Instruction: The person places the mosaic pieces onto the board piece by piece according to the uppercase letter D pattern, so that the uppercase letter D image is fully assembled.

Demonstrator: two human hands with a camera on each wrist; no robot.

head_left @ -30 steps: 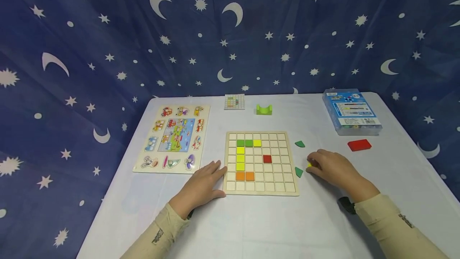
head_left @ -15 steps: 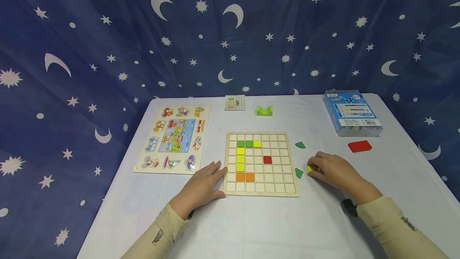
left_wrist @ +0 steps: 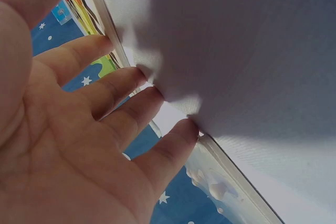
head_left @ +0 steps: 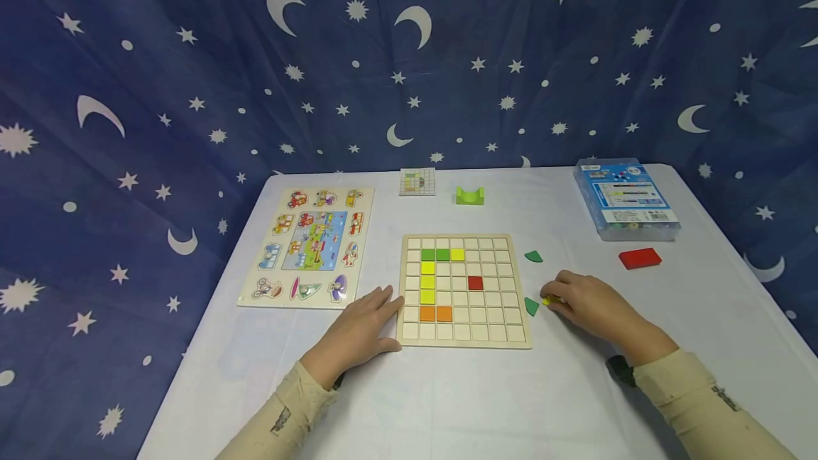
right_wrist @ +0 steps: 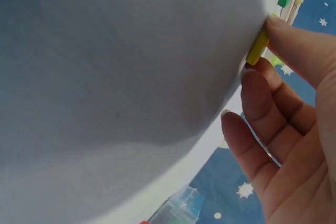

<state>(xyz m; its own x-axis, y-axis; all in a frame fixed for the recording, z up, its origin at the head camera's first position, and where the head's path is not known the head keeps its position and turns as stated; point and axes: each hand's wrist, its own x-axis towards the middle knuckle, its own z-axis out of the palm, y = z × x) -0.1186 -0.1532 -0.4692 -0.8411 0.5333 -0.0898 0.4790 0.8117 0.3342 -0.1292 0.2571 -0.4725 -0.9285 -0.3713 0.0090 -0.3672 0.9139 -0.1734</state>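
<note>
A wooden grid board (head_left: 478,314) lies flat on the table, with green tiles (head_left: 435,255), yellow tiles (head_left: 427,282), orange tiles (head_left: 436,314) and one red tile (head_left: 475,282) in its cells. At the board's left edge rests my left hand (head_left: 358,329), palm down, its fingers extended and spread. Right of the board, my right hand (head_left: 594,307) pinches a small yellow piece (right_wrist: 257,48) between thumb and fingers, low at the table surface. Its full shape is hidden by the fingers. Two green curved-edge pieces (head_left: 533,256) lie between the board and that hand.
A picture puzzle board (head_left: 351,282) lies at the left. Behind the grid board are a small patterned grid card (head_left: 417,182) and a light green notched block (head_left: 469,196). A clear box with a blue label (head_left: 629,194) stands at back right, a red block (head_left: 640,258) before it.
My right hand has shifted slightly left with the yellow piece, closer to the lower green piece. The left hand and the tiles on the board have stayed put.
</note>
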